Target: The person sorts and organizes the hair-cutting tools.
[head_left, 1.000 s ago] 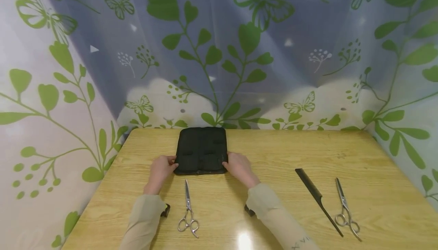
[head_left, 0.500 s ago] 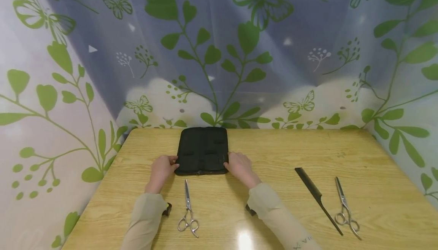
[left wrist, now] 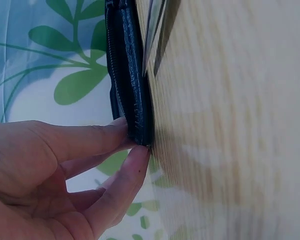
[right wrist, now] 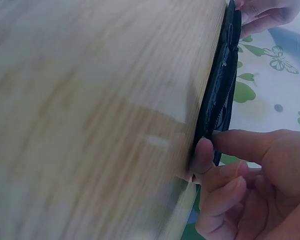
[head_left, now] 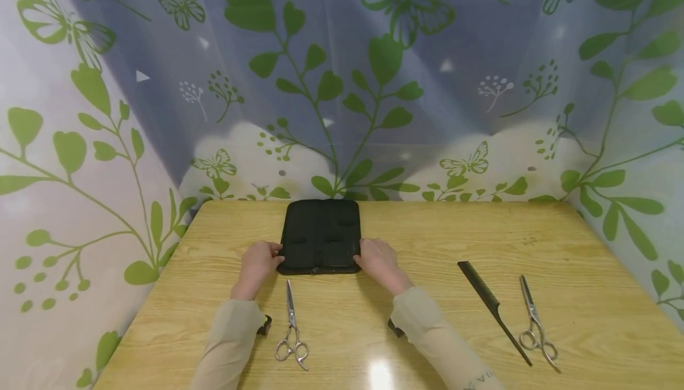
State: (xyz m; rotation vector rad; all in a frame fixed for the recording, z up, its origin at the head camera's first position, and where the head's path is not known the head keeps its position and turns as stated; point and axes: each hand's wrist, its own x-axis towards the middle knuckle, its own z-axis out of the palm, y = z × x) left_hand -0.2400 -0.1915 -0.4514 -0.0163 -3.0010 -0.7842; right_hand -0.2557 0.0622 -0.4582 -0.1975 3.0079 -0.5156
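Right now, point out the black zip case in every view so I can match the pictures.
Head: the black case lies flat at the table's far edge, between the left hand and right hand.
Left wrist: edge-on at top centre, pinched at its corner.
Right wrist: edge-on at upper right, thumb at its corner.
Shared landmark: the wooden table.

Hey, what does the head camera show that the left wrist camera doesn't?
Only the head view shows the whole table: two pairs of scissors, a black comb, the right hand, and both sleeves. Only the left wrist view shows the case's zipper edge up close, pinched between thumb and fingers. Both show the black case and the left hand at its corner.
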